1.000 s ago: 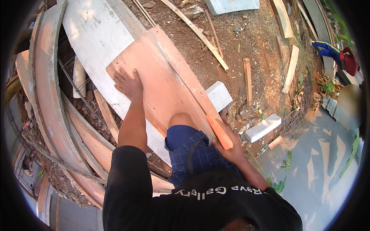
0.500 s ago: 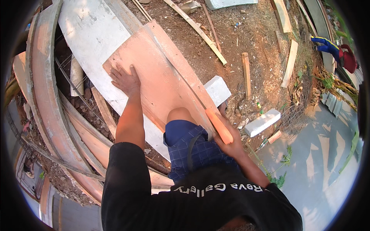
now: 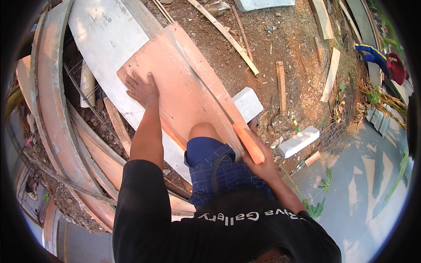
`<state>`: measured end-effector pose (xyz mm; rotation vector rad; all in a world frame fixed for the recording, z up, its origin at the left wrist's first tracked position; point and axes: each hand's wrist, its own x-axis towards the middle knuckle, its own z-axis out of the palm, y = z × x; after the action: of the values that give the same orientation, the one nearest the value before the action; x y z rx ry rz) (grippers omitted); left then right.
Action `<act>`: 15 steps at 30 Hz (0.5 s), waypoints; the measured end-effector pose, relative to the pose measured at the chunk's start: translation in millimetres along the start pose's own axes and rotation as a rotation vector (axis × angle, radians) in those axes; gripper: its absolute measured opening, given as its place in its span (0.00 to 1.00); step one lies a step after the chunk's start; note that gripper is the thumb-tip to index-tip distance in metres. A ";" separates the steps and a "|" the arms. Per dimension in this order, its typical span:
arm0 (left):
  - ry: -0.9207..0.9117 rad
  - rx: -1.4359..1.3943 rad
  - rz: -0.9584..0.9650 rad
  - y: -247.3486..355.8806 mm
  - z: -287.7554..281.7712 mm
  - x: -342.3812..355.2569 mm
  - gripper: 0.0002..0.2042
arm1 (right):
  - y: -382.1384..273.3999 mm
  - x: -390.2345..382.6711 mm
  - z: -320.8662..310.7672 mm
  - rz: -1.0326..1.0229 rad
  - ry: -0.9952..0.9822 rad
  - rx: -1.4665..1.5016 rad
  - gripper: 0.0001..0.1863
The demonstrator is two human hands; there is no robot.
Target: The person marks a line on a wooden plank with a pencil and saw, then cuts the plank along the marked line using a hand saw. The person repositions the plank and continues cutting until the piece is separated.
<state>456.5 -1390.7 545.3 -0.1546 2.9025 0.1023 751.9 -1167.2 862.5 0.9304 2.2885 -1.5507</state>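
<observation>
My left hand (image 3: 142,90) lies flat with spread fingers on a reddish-brown plywood board (image 3: 184,83), close to its far left corner. My bent knee (image 3: 204,131) presses on the near part of this board. A long dark slit runs lengthwise through the board, marking off a strip (image 3: 208,72) along its right side. At the slit's near end my right hand (image 3: 262,160) is closed round the orange handle of a handsaw (image 3: 249,142). The blade cannot be made out from above. Pale dust is scattered on the board.
Under the plywood lies a whitish board (image 3: 105,33). Long curved planks (image 3: 55,101) are stacked at the left over rubble. White blocks (image 3: 299,141) and wood offcuts (image 3: 281,87) lie on the dirt to the right. A blue and red glove-like item (image 3: 381,61) is at the far right.
Almost nothing differs. The right hand and the orange handle have shifted very slightly; the left hand stays in place on the board.
</observation>
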 end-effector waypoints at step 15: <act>0.011 0.044 -0.005 -11.4 5.9 -11.6 0.39 | -0.1 -14.1 -6.2 0.028 -0.039 -0.030 0.34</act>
<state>470.3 -1400.4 541.7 -0.1556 2.9121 0.0375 763.8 -1167.0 872.4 0.9132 2.2556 -1.5061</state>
